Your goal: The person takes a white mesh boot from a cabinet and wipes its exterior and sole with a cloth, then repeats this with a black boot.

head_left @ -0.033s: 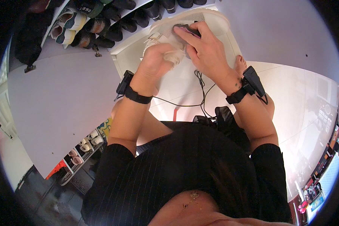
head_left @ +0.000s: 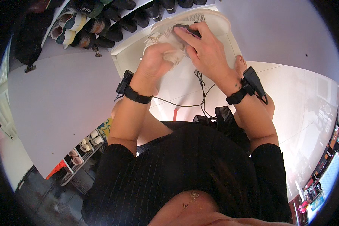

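Note:
A white sneaker point(head_left: 162, 29) with a perforated upper and pale laces is held up at the top centre, its toe end toward the right. My left hand point(head_left: 157, 62) is closed round its collar end, fingers partly hidden by the shoe and blurred whitish material. My right hand point(head_left: 210, 47) grips a small dark pad-like thing point(head_left: 182, 27) with a pinkish-purple part, pressed against the shoe's upper. The exact kind of this thing cannot be told, as my fingers cover most of it.
Shelves with several shoes point(head_left: 73, 22) stand at the upper left. A pale cabinet door point(head_left: 60, 109) spans the left, a pale panel point(head_left: 282, 34) the right. A black cable point(head_left: 202, 88) hangs between my wrists. Another shoe rack point(head_left: 81, 150) stands low on the left.

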`<act>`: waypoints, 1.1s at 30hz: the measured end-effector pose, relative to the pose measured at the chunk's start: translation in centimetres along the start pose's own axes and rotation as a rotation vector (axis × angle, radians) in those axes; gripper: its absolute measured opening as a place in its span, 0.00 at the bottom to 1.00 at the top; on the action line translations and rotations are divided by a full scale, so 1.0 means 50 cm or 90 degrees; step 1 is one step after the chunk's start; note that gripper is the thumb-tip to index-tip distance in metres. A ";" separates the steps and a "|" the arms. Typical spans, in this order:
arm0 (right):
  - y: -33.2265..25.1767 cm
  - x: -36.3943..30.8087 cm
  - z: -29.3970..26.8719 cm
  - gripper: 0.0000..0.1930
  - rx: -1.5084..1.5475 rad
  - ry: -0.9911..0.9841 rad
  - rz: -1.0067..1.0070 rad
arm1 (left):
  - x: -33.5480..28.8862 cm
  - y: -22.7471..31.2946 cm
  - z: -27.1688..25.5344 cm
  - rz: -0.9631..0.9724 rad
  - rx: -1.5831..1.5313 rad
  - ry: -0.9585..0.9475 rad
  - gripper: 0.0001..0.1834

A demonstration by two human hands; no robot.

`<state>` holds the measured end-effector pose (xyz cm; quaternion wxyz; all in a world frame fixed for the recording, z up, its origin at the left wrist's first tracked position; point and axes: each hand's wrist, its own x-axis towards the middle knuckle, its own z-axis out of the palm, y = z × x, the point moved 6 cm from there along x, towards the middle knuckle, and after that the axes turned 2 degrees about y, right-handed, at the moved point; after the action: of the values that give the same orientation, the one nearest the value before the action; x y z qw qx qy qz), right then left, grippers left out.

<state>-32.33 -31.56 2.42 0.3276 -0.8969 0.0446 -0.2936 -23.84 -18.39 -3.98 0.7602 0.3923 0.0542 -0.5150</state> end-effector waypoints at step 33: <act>0.046 -0.004 -0.039 0.21 0.132 0.099 0.067 | 0.022 0.071 -0.007 0.103 -0.268 -0.068 0.13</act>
<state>-33.32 -34.40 2.08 0.4289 -0.8293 0.0864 -0.3476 -20.28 -18.41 -2.81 0.8657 0.2005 0.0882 -0.4501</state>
